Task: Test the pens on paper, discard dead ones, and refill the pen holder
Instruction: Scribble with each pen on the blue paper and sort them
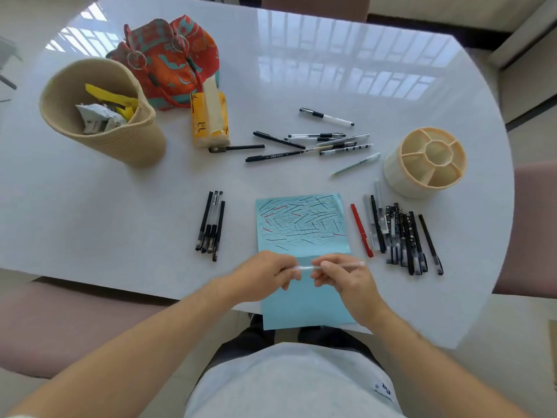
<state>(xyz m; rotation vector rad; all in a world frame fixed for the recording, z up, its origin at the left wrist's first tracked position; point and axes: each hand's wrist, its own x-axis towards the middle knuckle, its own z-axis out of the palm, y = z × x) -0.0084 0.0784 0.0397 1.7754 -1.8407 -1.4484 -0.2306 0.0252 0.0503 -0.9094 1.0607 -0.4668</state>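
Both hands' fingers (289,271) pinch a clear pen (331,266) over blue paper (301,224); sorted groups lie left (211,224) and right (398,236), untested pens (313,144) beyond, pen holder (425,161) far-right still unfilled — roughly midway.

The tabletop (301,86) is glossy white. The paper (301,306) is light blue, crossed with black and red strokes. The pen holder (394,173) is cream, the basket (129,146) tan, and the bag (177,61) orange-red with teal patterning. One pen (361,230) is red.
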